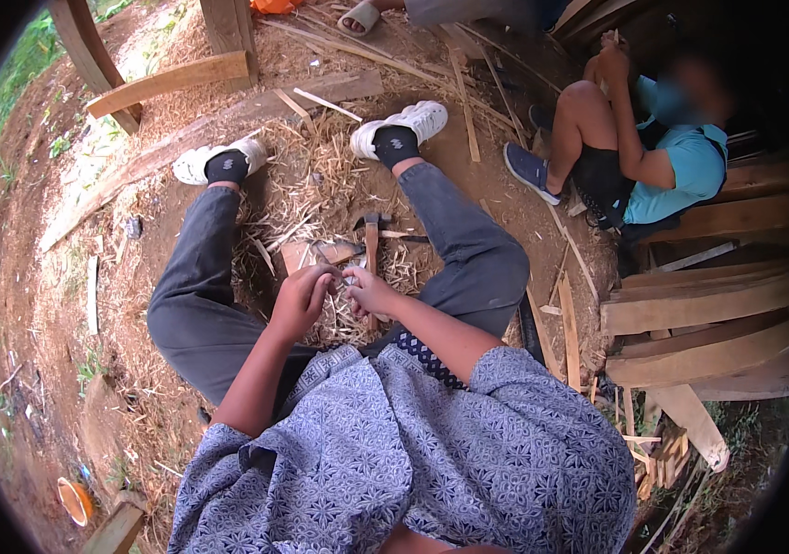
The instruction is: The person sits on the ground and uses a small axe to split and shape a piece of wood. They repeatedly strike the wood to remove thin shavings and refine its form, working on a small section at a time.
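My left hand and my right hand meet in front of my lap, between my bent legs. Both have their fingers curled into a pinch, the fingertips nearly touching. Something small and pale may be between them, too small to make out. Just beyond them on the shavings lies a hammer with a dark head and a wooden handle; my right hand hides part of the handle. Left of it is a flat piece of wood, with a dark, blade-like piece beside it.
Wood shavings and loose strips cover the dirt around my feet. A long plank lies beyond them. At the right another person sits by stacked curved timbers. An orange bowl-like object lies at lower left.
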Demonstrator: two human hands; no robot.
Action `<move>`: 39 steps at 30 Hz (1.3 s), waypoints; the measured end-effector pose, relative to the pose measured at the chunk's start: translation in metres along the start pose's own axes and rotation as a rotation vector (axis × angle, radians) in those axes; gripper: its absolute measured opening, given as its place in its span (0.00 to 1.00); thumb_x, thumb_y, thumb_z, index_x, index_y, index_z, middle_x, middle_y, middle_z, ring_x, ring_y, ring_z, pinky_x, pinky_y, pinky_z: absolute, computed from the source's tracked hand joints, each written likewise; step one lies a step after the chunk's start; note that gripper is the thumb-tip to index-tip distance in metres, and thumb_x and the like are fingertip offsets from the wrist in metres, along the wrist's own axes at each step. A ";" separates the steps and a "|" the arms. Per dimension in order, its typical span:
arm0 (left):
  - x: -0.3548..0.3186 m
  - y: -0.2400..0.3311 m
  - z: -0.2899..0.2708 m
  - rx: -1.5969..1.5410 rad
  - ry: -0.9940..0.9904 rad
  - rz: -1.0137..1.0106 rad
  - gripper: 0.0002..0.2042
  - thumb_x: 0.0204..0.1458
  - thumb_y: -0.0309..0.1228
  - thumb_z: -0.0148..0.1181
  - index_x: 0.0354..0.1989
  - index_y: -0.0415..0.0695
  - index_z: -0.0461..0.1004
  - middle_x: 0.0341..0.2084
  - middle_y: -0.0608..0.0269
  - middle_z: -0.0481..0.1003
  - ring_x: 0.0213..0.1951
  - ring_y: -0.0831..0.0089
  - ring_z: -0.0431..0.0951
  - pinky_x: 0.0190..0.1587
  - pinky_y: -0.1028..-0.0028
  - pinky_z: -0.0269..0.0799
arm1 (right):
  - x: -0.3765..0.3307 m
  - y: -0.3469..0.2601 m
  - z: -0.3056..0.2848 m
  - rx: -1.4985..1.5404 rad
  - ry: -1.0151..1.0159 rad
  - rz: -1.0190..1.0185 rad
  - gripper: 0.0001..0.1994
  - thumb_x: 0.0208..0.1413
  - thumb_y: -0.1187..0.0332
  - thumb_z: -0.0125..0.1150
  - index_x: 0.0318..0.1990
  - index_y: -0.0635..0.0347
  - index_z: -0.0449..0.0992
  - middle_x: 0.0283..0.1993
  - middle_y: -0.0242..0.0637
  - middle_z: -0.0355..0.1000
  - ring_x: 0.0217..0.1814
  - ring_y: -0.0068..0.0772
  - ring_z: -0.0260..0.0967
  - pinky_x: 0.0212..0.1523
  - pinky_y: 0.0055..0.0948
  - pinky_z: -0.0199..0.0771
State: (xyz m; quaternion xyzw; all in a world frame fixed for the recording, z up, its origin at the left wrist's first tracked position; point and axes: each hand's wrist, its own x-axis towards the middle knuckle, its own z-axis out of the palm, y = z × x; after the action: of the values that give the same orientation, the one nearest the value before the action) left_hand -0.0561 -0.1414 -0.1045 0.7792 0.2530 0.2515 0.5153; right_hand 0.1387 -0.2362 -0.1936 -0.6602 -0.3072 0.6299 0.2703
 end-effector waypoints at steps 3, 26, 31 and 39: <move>-0.002 -0.005 0.010 0.094 0.020 0.215 0.05 0.62 0.26 0.58 0.41 0.39 0.79 0.30 0.48 0.77 0.35 0.51 0.80 0.40 0.60 0.74 | 0.009 -0.005 -0.003 -0.013 -0.035 -0.033 0.20 0.66 0.71 0.55 0.63 0.55 0.64 0.38 0.30 0.72 0.29 0.20 0.72 0.28 0.24 0.75; -0.016 0.002 0.036 0.128 -0.163 0.442 0.16 0.62 0.38 0.60 0.24 0.42 0.71 0.22 0.58 0.71 0.31 0.56 0.74 0.41 0.59 0.70 | -0.005 -0.092 -0.045 -0.857 -0.082 -0.144 0.13 0.65 0.58 0.62 0.46 0.57 0.78 0.29 0.32 0.73 0.31 0.26 0.68 0.34 0.32 0.68; -0.014 0.004 0.031 0.052 0.002 0.420 0.14 0.62 0.34 0.60 0.26 0.41 0.70 0.23 0.56 0.68 0.31 0.54 0.72 0.40 0.58 0.67 | -0.030 -0.125 -0.047 -0.884 -0.156 -0.176 0.13 0.64 0.59 0.61 0.46 0.58 0.79 0.32 0.40 0.77 0.34 0.34 0.74 0.37 0.35 0.71; -0.030 0.013 0.009 0.041 0.303 0.136 0.06 0.55 0.27 0.60 0.36 0.41 0.69 0.33 0.53 0.67 0.39 0.52 0.69 0.46 0.58 0.65 | -0.036 -0.126 -0.063 -0.506 0.018 -0.120 0.13 0.70 0.64 0.56 0.55 0.60 0.74 0.36 0.28 0.74 0.32 0.15 0.68 0.30 0.18 0.68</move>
State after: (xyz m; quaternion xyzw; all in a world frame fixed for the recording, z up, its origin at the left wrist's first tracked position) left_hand -0.0710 -0.1719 -0.0994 0.7582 0.2795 0.3951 0.4368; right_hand 0.1927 -0.1770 -0.0719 -0.6929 -0.4911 0.5100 0.1363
